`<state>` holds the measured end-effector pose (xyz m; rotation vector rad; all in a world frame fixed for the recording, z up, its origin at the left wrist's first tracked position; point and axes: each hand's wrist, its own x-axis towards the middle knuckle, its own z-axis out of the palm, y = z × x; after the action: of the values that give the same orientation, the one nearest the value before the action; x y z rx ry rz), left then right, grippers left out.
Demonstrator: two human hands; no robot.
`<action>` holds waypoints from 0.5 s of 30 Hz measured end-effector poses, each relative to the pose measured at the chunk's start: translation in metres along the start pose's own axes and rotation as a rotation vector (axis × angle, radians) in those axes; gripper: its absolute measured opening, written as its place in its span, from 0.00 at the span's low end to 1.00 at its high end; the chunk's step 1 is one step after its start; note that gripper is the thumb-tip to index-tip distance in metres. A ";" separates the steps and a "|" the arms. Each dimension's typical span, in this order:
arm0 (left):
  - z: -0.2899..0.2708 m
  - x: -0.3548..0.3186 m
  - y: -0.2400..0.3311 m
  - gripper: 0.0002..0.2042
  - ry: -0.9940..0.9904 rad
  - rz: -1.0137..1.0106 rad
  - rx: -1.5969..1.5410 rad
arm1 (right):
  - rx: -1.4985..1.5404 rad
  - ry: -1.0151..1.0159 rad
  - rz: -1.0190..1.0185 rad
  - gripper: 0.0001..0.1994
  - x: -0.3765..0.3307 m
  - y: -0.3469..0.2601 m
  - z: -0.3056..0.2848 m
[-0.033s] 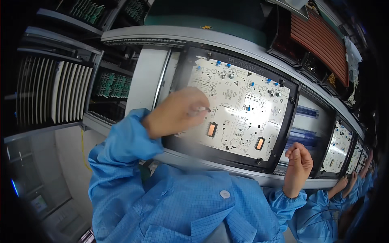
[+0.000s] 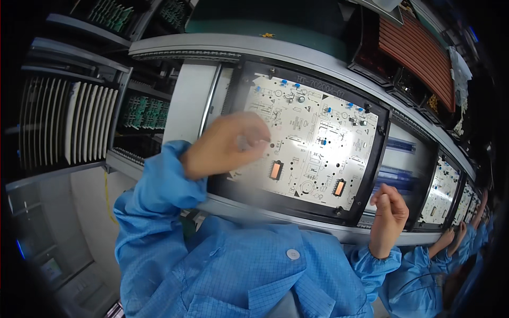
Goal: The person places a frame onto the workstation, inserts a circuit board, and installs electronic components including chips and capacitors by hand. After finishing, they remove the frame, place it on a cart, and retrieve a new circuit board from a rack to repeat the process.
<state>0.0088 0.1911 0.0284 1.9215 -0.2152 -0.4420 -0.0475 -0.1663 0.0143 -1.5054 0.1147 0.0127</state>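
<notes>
Circuit board (image 2: pixel 299 159), glossy white rect., under curled L hand (image 2: pixel 230 142), can't tell grip; R hand (image 2: pixel 389 218) w/ fingertips pressed tog.

Over the white circuit board (image 2: pixel 305 153) I could pass through open air toward three o'clock; blue components (image 2: pixel 297 85) stand at eleven, orange-topped blocks (image 2: pixel 276 170) at five and eight, and my left hand (image 2: pixel 225 143) blocks nine.

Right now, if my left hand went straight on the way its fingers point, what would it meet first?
Probably the flat white circuit board with black printed markings, which lies below and ahead of the blurred left hand. The height between them is unclear, so the hand may pass above.
</notes>
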 end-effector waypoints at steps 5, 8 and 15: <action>-0.045 0.012 -0.008 0.08 0.046 -0.080 -0.482 | -0.155 -0.113 0.135 0.05 0.020 -0.029 0.070; -0.059 0.018 -0.017 0.08 0.061 -0.036 -0.555 | -0.314 -0.193 0.137 0.04 0.041 -0.020 0.095; -0.063 0.012 -0.031 0.09 0.080 -0.052 -0.655 | -0.498 -0.227 0.072 0.08 0.075 0.004 0.131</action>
<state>0.0433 0.2531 0.0182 1.2989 0.0352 -0.4059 0.0354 -0.0405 0.0121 -1.9836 -0.0208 0.2869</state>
